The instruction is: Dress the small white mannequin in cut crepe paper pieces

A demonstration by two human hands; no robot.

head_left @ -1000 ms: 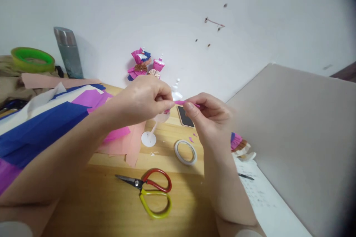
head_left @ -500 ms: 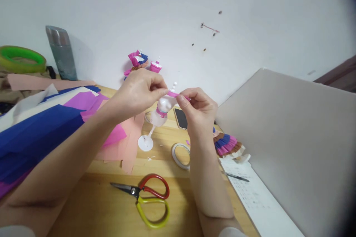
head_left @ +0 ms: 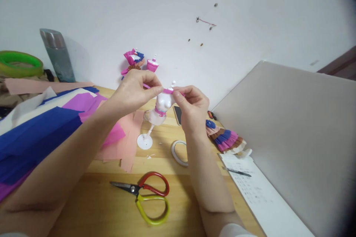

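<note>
A: Surface?
B: Wooden table (head_left: 97, 211). Nearest: scissors (head_left: 133, 189), flat, tip pointing left. Past them, white tape roll (head_left: 174, 152), partly behind the right forearm. Coloured paper (head_left: 41, 129) piled at left.
A: Hands?
B: Left hand (head_left: 137, 87) pinches a pink strip (head_left: 168, 91) between thumb and fingers. Right hand (head_left: 193, 103) pinches the same strip further along, short span between them.
A: Strip vs dress form (head_left: 164, 100)?
B: Strip runs across the top of the chest, below the neck. Can't tell if it touches. Form stands on its round base (head_left: 145, 141); waist carries a pink band (head_left: 160, 112).
A: Step?
B: Looks like lining the strip up along the top edge. Next move probably calls for level tension and not knocking the stand.
A: Beyond?
B: Phone (head_left: 177, 114) by the right hand, then a ruffled figure (head_left: 132, 57) near the white wall (head_left: 111, 7).
</note>
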